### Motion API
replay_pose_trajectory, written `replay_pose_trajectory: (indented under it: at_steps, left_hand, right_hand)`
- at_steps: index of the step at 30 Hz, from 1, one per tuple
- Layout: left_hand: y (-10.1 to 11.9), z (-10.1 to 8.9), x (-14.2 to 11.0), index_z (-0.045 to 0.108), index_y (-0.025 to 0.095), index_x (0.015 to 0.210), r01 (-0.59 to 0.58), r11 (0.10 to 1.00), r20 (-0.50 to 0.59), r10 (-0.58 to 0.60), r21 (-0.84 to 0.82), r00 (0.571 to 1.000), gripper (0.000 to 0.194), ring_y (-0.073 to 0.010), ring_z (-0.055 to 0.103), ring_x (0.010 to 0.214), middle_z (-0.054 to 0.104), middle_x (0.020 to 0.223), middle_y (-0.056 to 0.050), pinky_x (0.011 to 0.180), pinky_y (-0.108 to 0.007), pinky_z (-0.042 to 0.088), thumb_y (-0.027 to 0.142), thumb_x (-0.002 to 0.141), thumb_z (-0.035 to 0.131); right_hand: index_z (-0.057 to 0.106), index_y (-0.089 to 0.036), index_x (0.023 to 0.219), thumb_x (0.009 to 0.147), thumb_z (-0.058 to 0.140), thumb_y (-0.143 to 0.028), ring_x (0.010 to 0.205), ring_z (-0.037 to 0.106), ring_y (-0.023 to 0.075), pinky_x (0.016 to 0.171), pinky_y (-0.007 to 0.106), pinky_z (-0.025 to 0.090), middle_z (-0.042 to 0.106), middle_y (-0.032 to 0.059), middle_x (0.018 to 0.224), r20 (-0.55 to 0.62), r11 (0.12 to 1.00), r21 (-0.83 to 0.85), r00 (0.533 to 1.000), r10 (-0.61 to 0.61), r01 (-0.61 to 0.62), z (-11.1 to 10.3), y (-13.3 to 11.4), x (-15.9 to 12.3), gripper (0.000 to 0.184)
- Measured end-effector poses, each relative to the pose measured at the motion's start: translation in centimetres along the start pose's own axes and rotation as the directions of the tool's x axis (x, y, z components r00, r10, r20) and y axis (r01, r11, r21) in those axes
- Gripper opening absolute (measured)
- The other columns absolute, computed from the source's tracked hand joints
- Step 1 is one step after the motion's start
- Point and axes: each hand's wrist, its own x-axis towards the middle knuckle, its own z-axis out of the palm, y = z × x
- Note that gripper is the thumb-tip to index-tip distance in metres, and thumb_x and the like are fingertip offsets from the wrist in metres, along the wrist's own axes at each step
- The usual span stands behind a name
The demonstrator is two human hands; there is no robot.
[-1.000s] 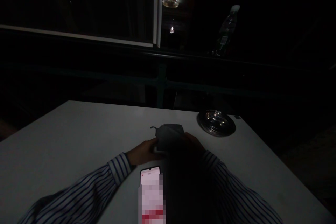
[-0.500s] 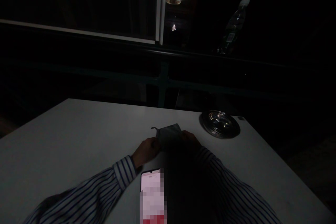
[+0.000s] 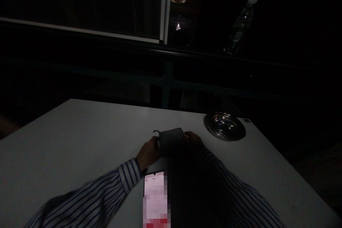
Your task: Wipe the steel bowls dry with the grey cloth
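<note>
A small grey folded cloth (image 3: 172, 137) with a thin loop at its far left corner lies between my hands on the white table. My left hand (image 3: 149, 151) has its fingers closed on the cloth's left edge. At the opposite edge is my right hand (image 3: 193, 139), its fingers curled round the cloth's side; deep shadow hides much of it. Nearer to me, below the cloth, a lit phone (image 3: 155, 196) lies on the table, its screen partly blurred out.
Stacked shiny metal bowls or plates (image 3: 224, 126) sit at the right far side of the white table (image 3: 93, 131). Beyond the table are a dark window with a white frame (image 3: 163, 10) and a tilted plastic bottle (image 3: 242, 23). The surroundings are very dark.
The cloth has turned slightly and looks flatter, its far edge now more level. Both hands have shifted a little and keep their hold on its sides. The phone stays put.
</note>
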Motion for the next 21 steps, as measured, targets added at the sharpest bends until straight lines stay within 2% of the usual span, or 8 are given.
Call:
replay_pose_trajectory:
  at_steps: [3,7,11,13,16,21]
  left_hand:
    - [0.0,0.1,-0.2,0.045,0.012,0.12,-0.039,0.998,-0.007,0.04,0.047,0.999,0.046,-0.0226,0.063,0.084,0.066,0.099,-0.015,0.068,-0.03,0.044,0.024,0.076,0.047]
    - [0.3,0.0,-0.5,0.04,0.013,0.126,-0.094,0.989,-0.002,0.094,0.111,0.996,0.051,-0.0242,0.063,0.09,0.065,0.105,-0.015,0.072,-0.031,0.045,0.023,0.077,0.045]
    - [0.7,-0.2,-0.5,0.033,0.012,0.132,-0.08,0.996,-0.005,0.08,0.049,0.997,0.059,-0.0226,0.064,0.085,0.066,0.103,-0.014,0.07,-0.03,0.046,0.024,0.076,0.048]
    - [0.6,-0.1,-0.3,0.038,0.012,0.13,-0.118,0.993,0.002,0.118,0.016,0.993,0.056,-0.0203,0.064,0.088,0.064,0.109,-0.013,0.073,-0.028,0.046,0.021,0.076,0.047]
    - [0.4,0.0,0.0,0.055,0.012,0.116,-0.138,0.989,0.025,0.136,0.051,0.99,0.041,-0.0198,0.062,0.094,0.064,0.11,-0.012,0.078,-0.027,0.045,0.019,0.077,0.043]
    - [0.4,0.2,0.0,0.064,0.013,0.103,-0.147,0.983,0.045,0.143,0.112,0.989,0.034,-0.0207,0.063,0.09,0.067,0.101,-0.013,0.076,-0.028,0.045,0.018,0.078,0.041]
  right_hand:
    - [0.059,-0.019,0.105,0.074,0.056,-0.032,0.083,0.063,0.024,0.073,0.033,0.045,0.067,0.0074,0.083,0.007,0.998,-0.059,0.999,0.035,-0.035,0.0,-0.1,-0.1,0.034]
    - [0.059,-0.017,0.106,0.073,0.057,-0.036,0.083,0.063,0.0237,0.072,0.033,0.045,0.068,0.0075,0.084,0.013,0.996,-0.076,0.998,0.054,-0.053,0.0,-0.5,0.2,0.038]
    - [0.062,-0.017,0.096,0.077,0.053,-0.04,0.086,0.062,0.0213,0.074,0.031,0.046,0.068,0.0073,0.086,-0.006,0.996,-0.051,0.997,0.076,-0.076,0.1,-0.9,1.1,0.031]
    - [0.064,-0.018,0.086,0.075,0.055,-0.036,0.085,0.062,0.0195,0.073,0.029,0.046,0.068,0.0063,0.085,-0.005,0.997,-0.033,0.997,0.076,-0.076,0.1,-1.0,1.5,0.022]
    - [0.062,-0.018,0.076,0.072,0.057,-0.027,0.078,0.062,0.0174,0.068,0.028,0.047,0.067,0.0046,0.079,-0.006,0.997,0.002,0.997,0.071,-0.071,0.1,-0.9,1.8,0.011]
    - [0.06,-0.018,0.078,0.069,0.054,-0.022,0.073,0.062,0.0163,0.068,0.027,0.047,0.066,0.002,0.075,-0.027,0.996,0.088,0.999,0.024,-0.022,0.1,-0.8,1.8,0.012]
